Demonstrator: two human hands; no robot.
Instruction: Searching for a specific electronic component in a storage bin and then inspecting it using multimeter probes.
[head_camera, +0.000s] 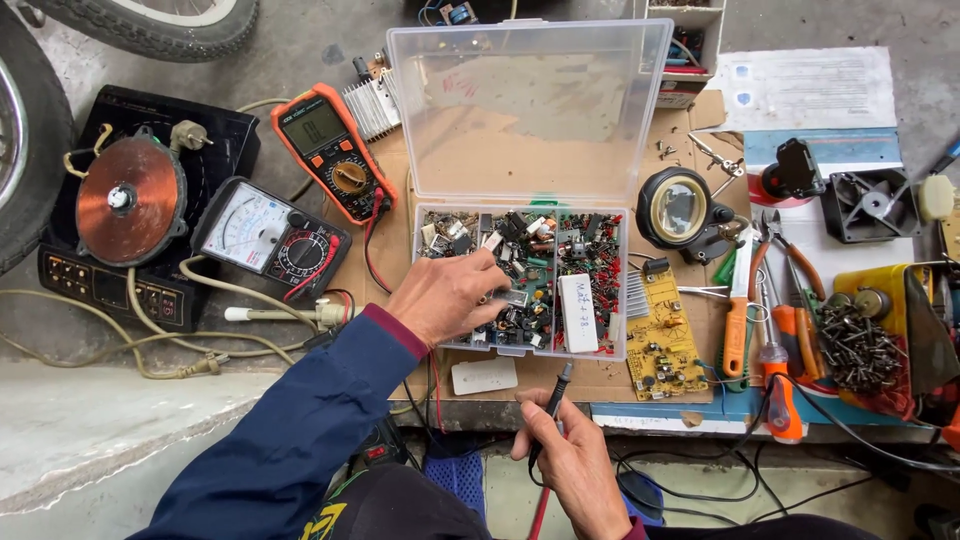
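My left hand (447, 297), in a dark blue sleeve, reaches into a clear plastic parts box (520, 345) whose lid (530, 110) stands open. Its fingers are down among several small electronic components (520, 255); whether they pinch one is hidden. My right hand (565, 460) is low at the table's front edge, closed around a black multimeter probe (555, 395) that points up toward the box. A white rectangular part (577, 312) lies in the box to the right of my left hand.
An orange digital multimeter (330, 150) and a black analog meter (265, 235) lie left of the box. A copper induction coil (130, 200) sits far left. A yellow circuit board (660, 335), magnifier (678, 208), pliers, screwdrivers (735, 330) and a pile of screws (855, 345) fill the right.
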